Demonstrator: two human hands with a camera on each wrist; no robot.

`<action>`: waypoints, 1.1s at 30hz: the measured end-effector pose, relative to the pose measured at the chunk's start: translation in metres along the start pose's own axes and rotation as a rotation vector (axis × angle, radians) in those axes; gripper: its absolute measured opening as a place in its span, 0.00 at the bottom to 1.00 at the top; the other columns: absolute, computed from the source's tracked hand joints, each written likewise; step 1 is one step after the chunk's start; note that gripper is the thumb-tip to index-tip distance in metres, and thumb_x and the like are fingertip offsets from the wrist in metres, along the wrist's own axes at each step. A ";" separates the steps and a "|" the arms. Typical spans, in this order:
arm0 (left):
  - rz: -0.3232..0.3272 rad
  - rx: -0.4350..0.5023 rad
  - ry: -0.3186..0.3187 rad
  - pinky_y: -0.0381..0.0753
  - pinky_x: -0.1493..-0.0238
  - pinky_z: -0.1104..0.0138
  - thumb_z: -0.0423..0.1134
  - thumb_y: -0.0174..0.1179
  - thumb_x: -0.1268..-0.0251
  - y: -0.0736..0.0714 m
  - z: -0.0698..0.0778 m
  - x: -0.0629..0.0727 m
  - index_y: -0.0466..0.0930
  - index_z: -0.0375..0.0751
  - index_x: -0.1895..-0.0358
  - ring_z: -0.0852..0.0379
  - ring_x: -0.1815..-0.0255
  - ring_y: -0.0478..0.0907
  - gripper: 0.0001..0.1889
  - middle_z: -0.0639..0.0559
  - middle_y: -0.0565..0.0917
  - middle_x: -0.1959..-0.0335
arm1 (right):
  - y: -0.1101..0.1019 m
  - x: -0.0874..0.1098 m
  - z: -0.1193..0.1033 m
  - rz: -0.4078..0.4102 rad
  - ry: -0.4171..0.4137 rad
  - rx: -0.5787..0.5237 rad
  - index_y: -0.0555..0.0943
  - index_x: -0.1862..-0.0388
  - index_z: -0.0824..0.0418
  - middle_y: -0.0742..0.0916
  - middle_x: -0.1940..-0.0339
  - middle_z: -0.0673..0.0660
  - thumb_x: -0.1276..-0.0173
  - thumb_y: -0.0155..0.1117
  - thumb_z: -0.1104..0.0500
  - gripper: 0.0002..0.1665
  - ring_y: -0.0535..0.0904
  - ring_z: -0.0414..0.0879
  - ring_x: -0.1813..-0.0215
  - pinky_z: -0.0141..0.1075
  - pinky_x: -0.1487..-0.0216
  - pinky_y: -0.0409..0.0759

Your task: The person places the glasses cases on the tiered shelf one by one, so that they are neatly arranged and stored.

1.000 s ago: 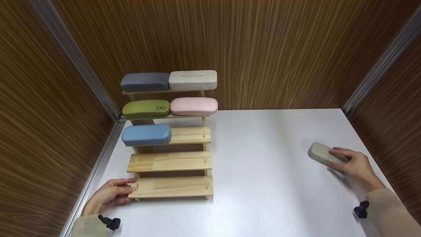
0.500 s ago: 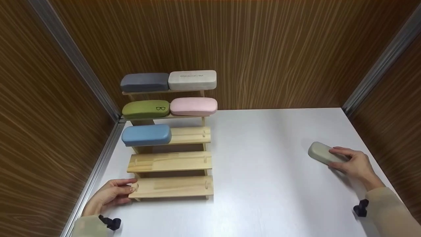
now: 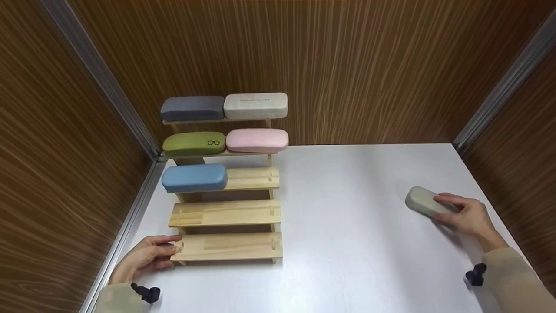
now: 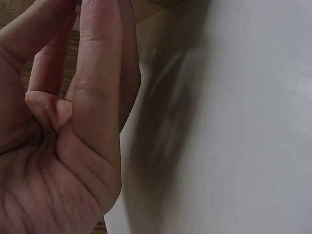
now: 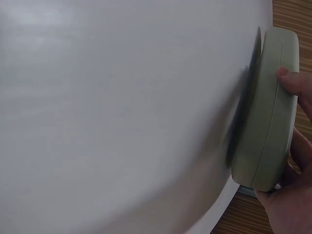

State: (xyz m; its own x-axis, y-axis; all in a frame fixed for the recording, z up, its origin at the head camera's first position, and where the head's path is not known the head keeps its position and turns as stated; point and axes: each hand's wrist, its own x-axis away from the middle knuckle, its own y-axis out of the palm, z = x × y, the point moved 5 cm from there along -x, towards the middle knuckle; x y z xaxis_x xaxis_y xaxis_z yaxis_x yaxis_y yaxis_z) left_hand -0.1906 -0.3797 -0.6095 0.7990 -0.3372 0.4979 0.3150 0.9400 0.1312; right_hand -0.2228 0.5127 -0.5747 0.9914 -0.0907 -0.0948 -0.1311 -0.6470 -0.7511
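Note:
My right hand [image 3: 469,217] grips a grey-green glasses case [image 3: 420,201] at the right of the table, thumb on one side and fingers on the other. In the right wrist view the case [image 5: 268,112] shows its lid seam, and a dark shadow lies beside it. At the left, my left hand [image 3: 145,256] pinches the left end of the lowest step of a wooden tiered rack [image 3: 234,247]. The left wrist view shows the hand [image 4: 92,107] from the palm side, its fingertips cut off at the top.
Several glasses cases stand on the rack: dark grey [image 3: 192,108] and white [image 3: 256,105] on top, green [image 3: 194,144] and pink [image 3: 257,140] below, then blue [image 3: 194,178]. White table [image 3: 339,208] lies between rack and right hand. Wood-grain walls [image 3: 369,69] enclose it.
The grey-green glasses case has shifted very slightly left with my right hand. My left hand stays at the end of the lowest step.

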 end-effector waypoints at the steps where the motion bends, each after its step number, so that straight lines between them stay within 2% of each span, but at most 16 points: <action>1: -0.001 0.000 0.001 0.98 0.54 0.68 0.30 0.67 0.20 0.000 0.000 0.000 0.94 0.62 0.43 0.64 0.57 0.91 0.18 0.60 0.92 0.54 | 0.000 -0.001 -0.002 0.003 -0.008 -0.003 0.92 0.35 0.58 0.93 0.34 0.44 0.37 0.90 0.55 0.31 0.65 0.03 0.45 0.03 0.45 0.65; 7: 0.001 -0.008 -0.005 0.98 0.55 0.69 0.31 0.68 0.21 0.000 0.002 0.000 0.94 0.64 0.44 0.64 0.57 0.92 0.18 0.59 0.92 0.54 | -0.001 -0.003 -0.015 0.011 -0.037 -0.033 0.92 0.37 0.60 0.86 0.42 0.22 0.37 0.90 0.57 0.30 0.66 0.03 0.45 0.03 0.45 0.66; 14: 0.009 -0.016 -0.011 0.98 0.55 0.69 0.32 0.69 0.21 0.000 0.001 -0.001 0.94 0.63 0.43 0.62 0.57 0.93 0.18 0.58 0.92 0.54 | 0.000 -0.004 -0.028 -0.002 -0.036 -0.029 0.92 0.36 0.58 0.84 0.41 0.20 0.38 0.90 0.56 0.30 0.65 0.04 0.44 0.04 0.46 0.65; 19: 0.008 -0.021 -0.003 0.98 0.55 0.68 0.31 0.68 0.21 -0.001 0.001 -0.001 0.94 0.64 0.43 0.62 0.57 0.93 0.18 0.59 0.92 0.54 | -0.001 -0.006 -0.040 0.001 -0.055 -0.058 0.92 0.37 0.59 0.84 0.43 0.17 0.38 0.91 0.57 0.30 0.69 0.05 0.44 0.06 0.46 0.69; 21: 0.006 -0.020 -0.002 0.98 0.55 0.69 0.31 0.68 0.21 -0.001 0.001 -0.001 0.94 0.64 0.43 0.63 0.58 0.92 0.18 0.59 0.92 0.54 | 0.000 -0.006 -0.045 -0.002 -0.061 -0.064 0.93 0.37 0.58 0.86 0.43 0.19 0.39 0.91 0.58 0.30 0.70 0.06 0.44 0.06 0.46 0.70; 23: 0.010 -0.018 -0.004 0.97 0.56 0.69 0.31 0.68 0.21 -0.001 0.001 -0.001 0.94 0.64 0.43 0.63 0.58 0.93 0.18 0.59 0.92 0.55 | 0.001 -0.007 -0.051 0.001 -0.075 -0.061 0.93 0.38 0.57 0.90 0.41 0.26 0.40 0.91 0.58 0.30 0.71 0.07 0.44 0.07 0.46 0.70; 28: 0.006 -0.016 -0.004 0.97 0.56 0.69 0.31 0.68 0.21 -0.001 0.000 -0.002 0.94 0.63 0.43 0.62 0.58 0.93 0.18 0.58 0.93 0.55 | 0.005 -0.010 -0.072 0.016 -0.124 -0.075 0.94 0.40 0.56 0.95 0.37 0.48 0.44 0.93 0.62 0.30 0.74 0.09 0.44 0.07 0.45 0.71; 33: 0.006 -0.010 0.005 0.97 0.56 0.69 0.31 0.68 0.22 -0.001 0.001 -0.001 0.94 0.63 0.44 0.62 0.58 0.93 0.18 0.58 0.93 0.55 | 0.010 -0.013 -0.097 0.018 -0.191 -0.102 0.94 0.41 0.58 0.96 0.38 0.55 0.46 0.93 0.66 0.31 0.78 0.12 0.44 0.08 0.45 0.73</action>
State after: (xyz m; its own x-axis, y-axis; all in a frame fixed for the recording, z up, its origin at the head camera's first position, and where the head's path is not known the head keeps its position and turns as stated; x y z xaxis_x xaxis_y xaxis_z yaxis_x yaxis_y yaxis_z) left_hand -0.1922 -0.3800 -0.6096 0.8033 -0.3315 0.4948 0.3152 0.9415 0.1192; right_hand -0.2373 0.4337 -0.5176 0.9709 0.0355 -0.2367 -0.1392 -0.7207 -0.6791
